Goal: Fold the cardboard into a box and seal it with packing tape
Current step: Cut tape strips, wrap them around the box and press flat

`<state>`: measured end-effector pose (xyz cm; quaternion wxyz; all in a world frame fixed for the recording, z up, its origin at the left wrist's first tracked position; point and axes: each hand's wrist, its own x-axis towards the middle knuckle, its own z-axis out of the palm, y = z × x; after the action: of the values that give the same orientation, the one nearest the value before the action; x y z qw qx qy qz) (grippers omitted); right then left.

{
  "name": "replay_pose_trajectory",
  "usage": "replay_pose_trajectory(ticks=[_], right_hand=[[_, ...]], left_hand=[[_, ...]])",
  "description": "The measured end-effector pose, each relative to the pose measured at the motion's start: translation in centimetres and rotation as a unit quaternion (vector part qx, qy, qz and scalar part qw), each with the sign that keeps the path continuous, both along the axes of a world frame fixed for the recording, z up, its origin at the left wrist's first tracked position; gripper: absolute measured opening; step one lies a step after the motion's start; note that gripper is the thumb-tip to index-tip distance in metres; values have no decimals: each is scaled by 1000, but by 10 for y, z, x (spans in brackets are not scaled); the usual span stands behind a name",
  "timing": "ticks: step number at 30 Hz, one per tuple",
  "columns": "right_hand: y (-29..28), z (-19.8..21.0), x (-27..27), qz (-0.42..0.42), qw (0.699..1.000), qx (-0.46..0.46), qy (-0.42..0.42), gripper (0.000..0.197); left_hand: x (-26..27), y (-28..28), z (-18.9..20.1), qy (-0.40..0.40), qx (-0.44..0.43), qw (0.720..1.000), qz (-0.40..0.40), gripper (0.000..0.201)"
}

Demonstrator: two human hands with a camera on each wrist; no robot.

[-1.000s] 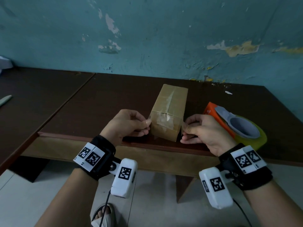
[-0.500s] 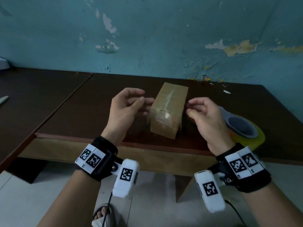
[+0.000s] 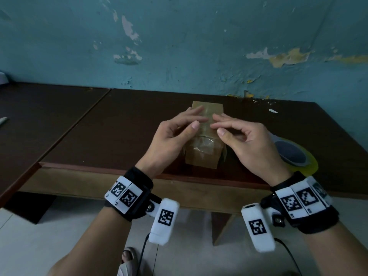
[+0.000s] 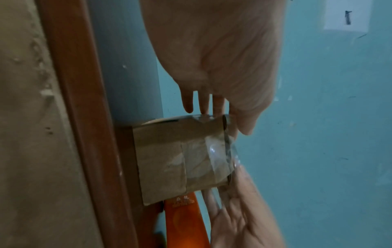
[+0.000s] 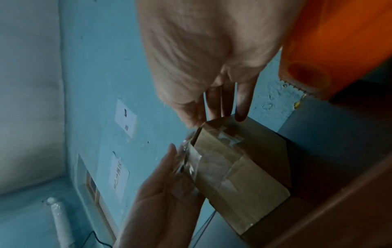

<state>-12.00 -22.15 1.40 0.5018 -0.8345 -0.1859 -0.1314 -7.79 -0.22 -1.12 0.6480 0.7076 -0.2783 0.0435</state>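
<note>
A small brown cardboard box (image 3: 202,157) stands closed near the table's front edge, with clear packing tape (image 3: 205,144) along its top and over its near end. My left hand (image 3: 196,119) lays straight fingers (image 4: 202,104) on the box top from the left. From the right, my right hand (image 3: 218,125) rests its fingertips (image 5: 240,109) on the same top seam. Neither hand holds anything. In the wrist views the box (image 4: 180,159) (image 5: 233,167) shows wrinkled tape on its end, with loose tape edges sticking out at the corners.
An orange tape dispenser (image 3: 292,154) with a yellowish roll lies just right of the box, partly behind my right hand, and shows as an orange dispenser body (image 5: 339,42) beside the right wrist. The dark table (image 3: 119,126) backs onto a blue wall. A second table (image 3: 39,116) adjoins on the left.
Both hands left the tape ends at the sides of the box's near end, lifted past its sides, and now rest their fingers on its top. The box has stayed put.
</note>
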Motion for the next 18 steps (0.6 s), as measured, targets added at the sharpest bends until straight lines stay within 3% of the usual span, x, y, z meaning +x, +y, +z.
replay_pose_trajectory(ticks=[18], right_hand=[[0,-2,2,-25,999,-20,-10,19]], left_hand=[[-2,3,0,-8,72,997,-5,26]])
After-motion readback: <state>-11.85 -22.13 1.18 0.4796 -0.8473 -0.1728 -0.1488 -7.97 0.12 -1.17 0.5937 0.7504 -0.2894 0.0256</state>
